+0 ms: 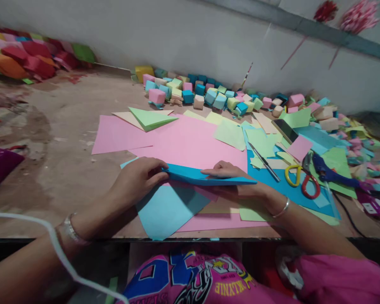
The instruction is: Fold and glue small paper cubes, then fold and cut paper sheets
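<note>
At the centre of the frame, a folded, bright-blue paper sheet (186,175) is held over a large pink paper sheet (193,141), its left end pinched by the left hand (144,175) and its right part clasped by the right hand (229,171) (a light-blue paper sheet (169,211) is noted lower down).

Has small paper cubes (188,96) crowded along the wall (114,33), with larger red, orange and green paper shapes (39,67) heaped at far left. Includes yellow-and-red-handled scissors (307,162) beside a blue tool (329,171), a slim pen (269,166) and a dark phone (285,130) nearby. Features fluffy red and pink tufts (359,17) at upper right.
</note>
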Tool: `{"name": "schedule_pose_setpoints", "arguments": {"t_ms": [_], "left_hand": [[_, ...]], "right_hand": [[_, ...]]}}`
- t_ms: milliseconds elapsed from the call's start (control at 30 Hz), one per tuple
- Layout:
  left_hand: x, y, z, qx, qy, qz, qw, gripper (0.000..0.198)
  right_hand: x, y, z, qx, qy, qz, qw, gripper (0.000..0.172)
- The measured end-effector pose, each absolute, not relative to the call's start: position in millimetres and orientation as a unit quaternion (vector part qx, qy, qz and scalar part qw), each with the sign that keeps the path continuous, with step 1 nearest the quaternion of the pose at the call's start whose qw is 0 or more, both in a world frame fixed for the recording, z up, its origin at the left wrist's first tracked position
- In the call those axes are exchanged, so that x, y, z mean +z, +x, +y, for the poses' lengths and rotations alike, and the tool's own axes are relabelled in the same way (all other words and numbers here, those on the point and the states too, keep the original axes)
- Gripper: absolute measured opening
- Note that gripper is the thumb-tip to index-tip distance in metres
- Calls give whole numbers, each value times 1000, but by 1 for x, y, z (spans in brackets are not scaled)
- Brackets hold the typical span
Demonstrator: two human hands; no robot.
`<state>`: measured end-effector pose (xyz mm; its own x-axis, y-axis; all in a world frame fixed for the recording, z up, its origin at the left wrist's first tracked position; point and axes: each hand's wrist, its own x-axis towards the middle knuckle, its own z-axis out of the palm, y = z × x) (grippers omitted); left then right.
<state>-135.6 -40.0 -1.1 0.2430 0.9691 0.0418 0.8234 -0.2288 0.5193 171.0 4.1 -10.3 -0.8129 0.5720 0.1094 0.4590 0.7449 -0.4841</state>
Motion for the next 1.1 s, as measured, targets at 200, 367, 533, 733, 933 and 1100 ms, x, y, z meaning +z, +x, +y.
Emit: {"name": "schedule_pose_setpoints", "arguments": {"t_ms": [200,367,533,733,933,1100], "left_hand": [[9,-129,-40,142,731,633,214,21],[8,-130,-34,129,727,645,200,21],[5,-133,-26,88,736,643,191,21],[4,-137,-21,80,718,657,215,19],[6,-140,-18,67,720,659,206,23],[1,-136,-19,161,838,500,150,13]], "right_hand": [[-14,165,0,387,-365,-818,219,22],[-24,159,-8,409,-452,-729,312,30],[-19,159,-12,285,-525,-763,248,26],[-14,161,-11,202,-553,-784,197,28],[-10,164,-12,253,-559,-769,180,97],[-12,167,-12,74,-549,-817,162,107]]}}
